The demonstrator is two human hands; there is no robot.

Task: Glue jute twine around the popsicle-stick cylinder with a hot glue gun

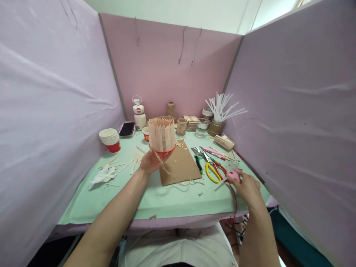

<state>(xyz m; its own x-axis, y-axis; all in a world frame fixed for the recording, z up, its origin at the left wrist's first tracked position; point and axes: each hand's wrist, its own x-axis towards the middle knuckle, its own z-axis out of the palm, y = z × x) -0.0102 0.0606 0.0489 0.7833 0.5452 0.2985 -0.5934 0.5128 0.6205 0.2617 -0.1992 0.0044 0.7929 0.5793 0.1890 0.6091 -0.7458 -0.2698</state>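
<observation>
My left hand (151, 162) is wrapped round the base of a cup (162, 137) ringed with upright flat wooden sticks, its red rim at the bottom. A strand of twine (161, 161) trails from it over the brown cardboard sheet (182, 170). At the right, my right hand (247, 185) closes on a small pink glue gun (234, 175) low over the table. A pale glue stick (221, 183) juts out of it, and a red cord (236, 200) runs down past the table's front edge. Yellow-and-red-handled scissors (211, 172) lie just left of that hand.
Green-handled pliers (198, 163) and pens (214, 152) lie right of the cardboard. Stacked paper cups (109, 140), a phone (127, 129) and a bottle (139, 118) stand left. Behind are a water bowl (201, 128) and a jar of white sticks (216, 127). Crumpled tissue (102, 176) lies front left.
</observation>
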